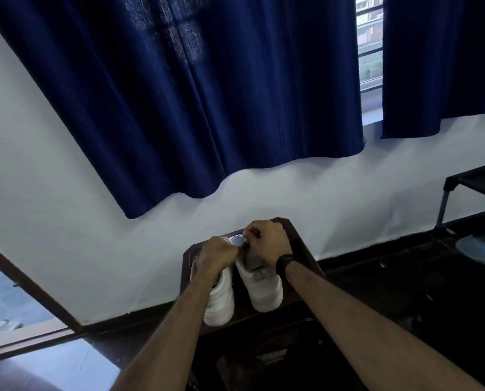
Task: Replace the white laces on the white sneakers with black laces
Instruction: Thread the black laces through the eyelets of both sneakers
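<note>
Both forearms stretched forward, low centre of frame. Left hand [217, 256] and right hand [266, 241], fingers curled, pinch something dark at toe end of right sneaker [259, 280]; lace itself too small to tell. Left sneaker [221, 300] beside it, smooth white, on dark glossy stool [303, 249]. Black band on right wrist.

White sneakers [263, 283] on a dark brown stool [300, 244]; navy curtains [207, 94]; black wristband [285, 263].

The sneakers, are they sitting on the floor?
No, the two white sneakers stand side by side on a small dark wooden table, raised above the floor, while both hands work at their far ends.
</note>
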`<action>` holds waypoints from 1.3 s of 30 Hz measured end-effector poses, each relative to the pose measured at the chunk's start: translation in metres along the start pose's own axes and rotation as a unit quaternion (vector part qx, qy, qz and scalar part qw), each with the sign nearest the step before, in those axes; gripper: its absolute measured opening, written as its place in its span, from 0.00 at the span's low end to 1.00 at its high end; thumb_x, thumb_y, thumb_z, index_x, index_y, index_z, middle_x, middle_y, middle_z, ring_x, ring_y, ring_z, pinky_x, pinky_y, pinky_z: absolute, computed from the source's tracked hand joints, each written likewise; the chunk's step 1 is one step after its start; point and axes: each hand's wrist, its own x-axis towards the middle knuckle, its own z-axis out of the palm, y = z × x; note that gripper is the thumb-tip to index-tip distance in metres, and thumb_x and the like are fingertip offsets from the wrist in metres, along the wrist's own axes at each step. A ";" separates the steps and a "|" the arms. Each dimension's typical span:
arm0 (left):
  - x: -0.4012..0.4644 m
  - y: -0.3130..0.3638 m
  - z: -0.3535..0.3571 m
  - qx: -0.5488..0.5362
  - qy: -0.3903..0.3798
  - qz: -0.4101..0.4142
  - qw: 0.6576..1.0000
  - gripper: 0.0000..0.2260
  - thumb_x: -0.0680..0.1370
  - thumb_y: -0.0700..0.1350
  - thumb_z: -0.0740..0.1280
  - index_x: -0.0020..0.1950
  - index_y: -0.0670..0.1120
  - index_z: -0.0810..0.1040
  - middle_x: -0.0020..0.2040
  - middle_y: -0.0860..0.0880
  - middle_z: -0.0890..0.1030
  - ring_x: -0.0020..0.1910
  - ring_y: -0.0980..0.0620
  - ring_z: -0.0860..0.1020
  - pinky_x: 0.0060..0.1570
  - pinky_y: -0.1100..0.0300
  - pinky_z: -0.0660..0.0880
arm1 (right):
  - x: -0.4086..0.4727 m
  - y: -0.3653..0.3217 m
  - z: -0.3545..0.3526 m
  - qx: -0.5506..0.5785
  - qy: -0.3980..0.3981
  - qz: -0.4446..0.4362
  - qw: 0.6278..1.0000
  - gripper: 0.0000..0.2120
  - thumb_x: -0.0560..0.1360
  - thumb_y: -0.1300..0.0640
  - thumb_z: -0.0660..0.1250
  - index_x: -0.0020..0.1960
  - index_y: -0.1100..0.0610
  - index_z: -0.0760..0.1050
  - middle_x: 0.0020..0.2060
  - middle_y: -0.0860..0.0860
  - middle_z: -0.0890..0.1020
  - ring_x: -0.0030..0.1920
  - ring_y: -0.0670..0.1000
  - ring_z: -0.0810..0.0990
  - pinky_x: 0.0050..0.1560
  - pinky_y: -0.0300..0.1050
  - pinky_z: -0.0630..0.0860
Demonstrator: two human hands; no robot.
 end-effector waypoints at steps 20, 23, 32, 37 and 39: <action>0.016 -0.038 0.001 -0.328 -0.101 -0.116 0.932 0.02 0.74 0.39 0.72 0.42 0.41 0.82 0.35 0.48 0.73 0.28 0.57 0.70 0.31 0.67 0.71 | -0.013 0.026 0.009 -0.172 0.047 -0.015 0.984 0.10 0.76 0.46 0.61 0.51 0.46 0.80 0.45 0.51 0.84 0.47 0.58 0.82 0.38 0.44 0.66; 0.017 -0.040 0.001 -0.343 -0.095 -0.117 0.927 0.03 0.74 0.39 0.74 0.42 0.40 0.83 0.33 0.47 0.72 0.23 0.58 0.71 0.27 0.68 0.72 | -0.015 0.024 0.011 -0.174 0.042 -0.020 0.984 0.10 0.75 0.46 0.62 0.51 0.45 0.80 0.44 0.50 0.84 0.47 0.56 0.81 0.38 0.43 0.64; 0.015 -0.041 0.003 -0.356 -0.087 -0.115 0.923 0.03 0.71 0.41 0.76 0.41 0.42 0.85 0.32 0.48 0.73 0.31 0.53 0.71 0.37 0.61 0.73 | -0.014 0.021 0.016 -0.202 0.023 -0.033 0.979 0.10 0.73 0.47 0.62 0.50 0.47 0.80 0.45 0.48 0.84 0.47 0.54 0.81 0.39 0.42 0.66; 0.012 -0.039 0.003 -0.352 -0.087 -0.108 0.926 0.04 0.71 0.42 0.76 0.42 0.42 0.85 0.34 0.48 0.74 0.31 0.53 0.72 0.33 0.63 0.74 | -0.011 0.021 0.023 -0.206 0.024 -0.033 0.978 0.11 0.72 0.47 0.61 0.49 0.48 0.80 0.44 0.48 0.84 0.47 0.55 0.82 0.42 0.44 0.72; 0.009 -0.038 0.004 -0.354 -0.084 -0.104 0.925 0.04 0.72 0.43 0.76 0.41 0.42 0.84 0.34 0.48 0.74 0.30 0.53 0.72 0.33 0.63 0.74 | -0.011 0.021 0.024 -0.207 0.023 -0.032 0.978 0.11 0.72 0.47 0.61 0.49 0.48 0.79 0.43 0.49 0.84 0.47 0.55 0.82 0.43 0.44 0.73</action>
